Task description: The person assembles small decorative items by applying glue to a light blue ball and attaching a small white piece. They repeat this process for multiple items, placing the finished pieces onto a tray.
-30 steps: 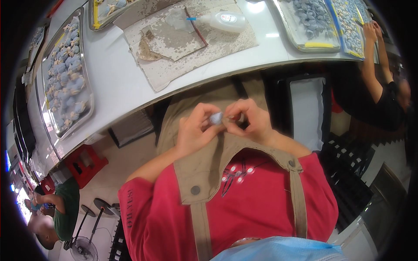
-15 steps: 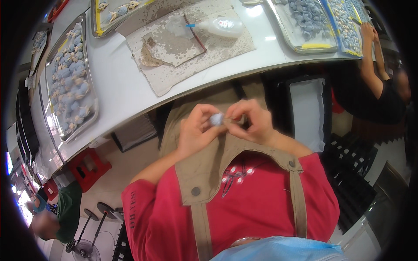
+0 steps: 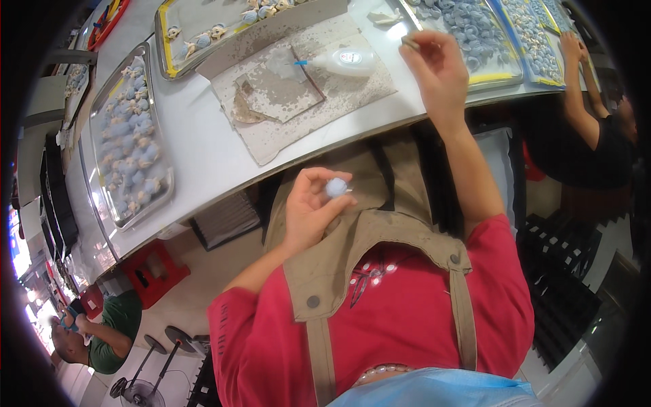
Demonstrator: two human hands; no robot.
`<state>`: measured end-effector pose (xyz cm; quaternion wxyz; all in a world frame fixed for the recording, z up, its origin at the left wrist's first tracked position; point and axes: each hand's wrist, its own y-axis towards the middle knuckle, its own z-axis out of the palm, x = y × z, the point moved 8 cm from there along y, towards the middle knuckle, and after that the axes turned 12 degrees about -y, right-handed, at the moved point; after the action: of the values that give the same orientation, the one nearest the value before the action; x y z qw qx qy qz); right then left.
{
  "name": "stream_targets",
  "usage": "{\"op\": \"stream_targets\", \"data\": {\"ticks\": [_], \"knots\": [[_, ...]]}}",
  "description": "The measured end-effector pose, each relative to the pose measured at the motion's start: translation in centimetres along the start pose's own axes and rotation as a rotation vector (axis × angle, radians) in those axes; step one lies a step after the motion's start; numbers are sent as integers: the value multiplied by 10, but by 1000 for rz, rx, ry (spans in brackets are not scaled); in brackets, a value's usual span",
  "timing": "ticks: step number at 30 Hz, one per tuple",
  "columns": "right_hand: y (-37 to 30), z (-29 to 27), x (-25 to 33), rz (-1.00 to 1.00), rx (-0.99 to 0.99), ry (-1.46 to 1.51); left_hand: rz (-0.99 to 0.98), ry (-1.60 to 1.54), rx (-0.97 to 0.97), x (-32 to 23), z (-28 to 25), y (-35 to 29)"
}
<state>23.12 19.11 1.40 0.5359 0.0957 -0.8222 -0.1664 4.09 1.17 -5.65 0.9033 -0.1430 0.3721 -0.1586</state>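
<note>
My left hand (image 3: pixel 313 207) pinches a small rounded pale-blue piece (image 3: pixel 336 188) between thumb and fingers, in front of the brown apron. Over the table at the upper right, my right hand (image 3: pixel 437 74) is closed at the fingertips on a small brownish scrap (image 3: pixel 410 43); its exact kind is too small to make out. Just beyond those fingertips lies a crumpled whitish piece (image 3: pixel 385 18). Beside the right hand stands a metal tray of loose blue-grey petal-like pieces (image 3: pixel 475 85).
A stained cardboard sheet (image 3: pixel 271 146) bears a white squeeze bottle (image 3: pixel 349 61) with a blue tip. Metal trays of small blue figures stand at left (image 3: pixel 102 197) and at the far edge (image 3: pixel 163 47). A co-worker's arms (image 3: pixel 583 95) are at right; another person (image 3: pixel 112 332) is at lower left.
My right hand has left the blue piece and moved up and right over the table, carrying the brownish scrap. My left hand still holds the blue piece in nearly the same place.
</note>
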Motion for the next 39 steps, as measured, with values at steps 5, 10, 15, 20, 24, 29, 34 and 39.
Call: {"op": "stream_targets", "data": {"ticks": [5, 10, 15, 20, 24, 29, 34, 39], "knots": [[36, 16, -1, -82, 54, -268, -10, 50, 4, -1, -3, -1], [35, 17, 3, -69, 63, -418, 9, 65, 26, -2, -5, 0], [20, 11, 19, -383, -165, -720, 4, 92, 77, -5, -2, 2], [-27, 11, 12, -32, 55, -120, 80, 7, 69, -10, -5, 2], [-96, 60, 46, 346, 647, 311, 67, -138, 171, -18, -4, 7], [-117, 81, 54, 229, 707, 404, 0, -230, 99, -23, -5, 12], [-128, 92, 49, 448, 776, 533, -36, -249, 8, -21, -16, 14], [-135, 99, 49, 538, 748, 709, -35, -210, -36, -19, -20, 14]]}}
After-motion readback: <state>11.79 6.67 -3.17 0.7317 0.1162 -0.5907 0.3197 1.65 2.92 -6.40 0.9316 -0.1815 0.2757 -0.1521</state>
